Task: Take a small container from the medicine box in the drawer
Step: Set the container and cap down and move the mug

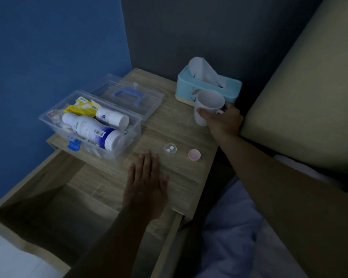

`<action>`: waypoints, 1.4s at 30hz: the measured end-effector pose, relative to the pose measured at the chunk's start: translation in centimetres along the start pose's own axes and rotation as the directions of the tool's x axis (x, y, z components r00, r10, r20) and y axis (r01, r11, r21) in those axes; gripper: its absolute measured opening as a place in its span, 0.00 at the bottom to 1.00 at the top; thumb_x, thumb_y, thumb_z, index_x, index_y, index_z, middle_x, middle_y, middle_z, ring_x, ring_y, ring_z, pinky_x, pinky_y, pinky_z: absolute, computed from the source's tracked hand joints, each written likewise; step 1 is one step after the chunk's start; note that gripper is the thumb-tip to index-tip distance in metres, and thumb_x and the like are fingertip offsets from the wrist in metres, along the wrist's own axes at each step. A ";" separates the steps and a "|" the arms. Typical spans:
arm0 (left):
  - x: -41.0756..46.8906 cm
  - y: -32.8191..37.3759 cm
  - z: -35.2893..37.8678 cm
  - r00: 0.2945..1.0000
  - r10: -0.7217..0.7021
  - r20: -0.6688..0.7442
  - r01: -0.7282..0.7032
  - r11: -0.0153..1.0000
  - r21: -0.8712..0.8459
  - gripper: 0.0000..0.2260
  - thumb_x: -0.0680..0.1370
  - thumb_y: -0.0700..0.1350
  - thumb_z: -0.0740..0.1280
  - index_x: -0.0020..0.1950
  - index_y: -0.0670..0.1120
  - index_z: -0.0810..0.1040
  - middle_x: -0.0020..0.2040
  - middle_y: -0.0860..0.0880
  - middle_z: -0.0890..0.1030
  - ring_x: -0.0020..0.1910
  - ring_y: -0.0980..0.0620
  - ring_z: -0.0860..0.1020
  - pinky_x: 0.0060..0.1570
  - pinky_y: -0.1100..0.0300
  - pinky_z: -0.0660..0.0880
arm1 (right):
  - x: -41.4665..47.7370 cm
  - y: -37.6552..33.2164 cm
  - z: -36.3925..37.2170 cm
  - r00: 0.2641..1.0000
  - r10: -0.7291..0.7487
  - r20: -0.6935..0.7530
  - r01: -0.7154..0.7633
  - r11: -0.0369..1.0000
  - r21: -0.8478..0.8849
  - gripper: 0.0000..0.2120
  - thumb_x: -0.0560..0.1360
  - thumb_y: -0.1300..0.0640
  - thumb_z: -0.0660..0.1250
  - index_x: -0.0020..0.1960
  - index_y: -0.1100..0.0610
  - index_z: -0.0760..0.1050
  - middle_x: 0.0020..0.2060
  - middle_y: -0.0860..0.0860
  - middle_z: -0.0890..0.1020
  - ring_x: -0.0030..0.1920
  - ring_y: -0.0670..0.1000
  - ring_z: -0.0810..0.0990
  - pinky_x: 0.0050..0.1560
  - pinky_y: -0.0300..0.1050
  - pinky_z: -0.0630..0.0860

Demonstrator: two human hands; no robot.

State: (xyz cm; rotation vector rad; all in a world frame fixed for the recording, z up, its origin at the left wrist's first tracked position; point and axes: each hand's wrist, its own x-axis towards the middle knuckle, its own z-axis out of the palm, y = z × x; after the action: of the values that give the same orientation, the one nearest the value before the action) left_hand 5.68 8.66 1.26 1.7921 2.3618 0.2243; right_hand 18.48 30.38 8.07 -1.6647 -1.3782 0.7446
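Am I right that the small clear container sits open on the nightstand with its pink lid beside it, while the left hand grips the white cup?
Not quite: the head view shows the right hand gripping the white cup. The left hand lies flat on the nightstand. The clear container and pink lid are as described.

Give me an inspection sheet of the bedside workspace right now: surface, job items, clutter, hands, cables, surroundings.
Surface: wooden nightstand top; drawer below pulled open, inside dark.
Job's things: clear medicine box open on the top, bottles and packets inside; its lid lies behind it. Small clear container stands open, two white tablets inside; pink cap beside it, apart.
Clutter: blue tissue box.
Grippers: left hand flat on the surface, empty; right hand has its grip on a white mug.
Cables: nothing seen.
Surroundings: blue wall, padded headboard, bedding at right.
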 end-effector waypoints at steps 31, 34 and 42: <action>0.0 0.0 -0.4 0.999 -0.012 0.040 0.013 1.000 -0.019 0.30 0.82 0.57 0.42 0.81 0.45 0.44 0.81 0.43 0.44 0.80 0.46 0.43 0.78 0.47 0.44 | -5.9 1.4 0.4 0.957 -0.191 0.218 0.160 0.976 0.150 0.33 0.59 0.48 0.83 0.62 0.51 0.80 0.50 0.40 0.83 0.43 0.27 0.77 0.38 0.17 0.71; 0.0 0.1 -0.6 0.999 -0.013 0.045 0.014 1.000 -0.019 0.30 0.82 0.57 0.42 0.81 0.45 0.44 0.81 0.44 0.44 0.80 0.46 0.43 0.78 0.47 0.44 | -6.1 1.5 0.3 0.959 -0.192 0.210 0.166 0.977 0.136 0.33 0.58 0.47 0.83 0.62 0.50 0.80 0.51 0.40 0.84 0.45 0.27 0.78 0.38 0.17 0.70; 0.7 -0.6 -0.6 0.990 0.001 0.143 0.009 0.997 -0.071 0.31 0.82 0.59 0.45 0.80 0.45 0.41 0.81 0.44 0.40 0.79 0.46 0.40 0.76 0.48 0.39 | -6.5 0.6 -0.8 0.938 -0.186 0.293 0.174 0.982 0.068 0.35 0.62 0.46 0.81 0.67 0.52 0.76 0.59 0.45 0.82 0.55 0.41 0.78 0.42 0.23 0.69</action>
State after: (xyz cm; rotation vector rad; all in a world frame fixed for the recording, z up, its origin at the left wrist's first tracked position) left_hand 4.78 9.15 1.71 1.7106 2.2297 0.1709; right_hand 18.02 23.87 7.51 -1.4099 -1.6882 0.9383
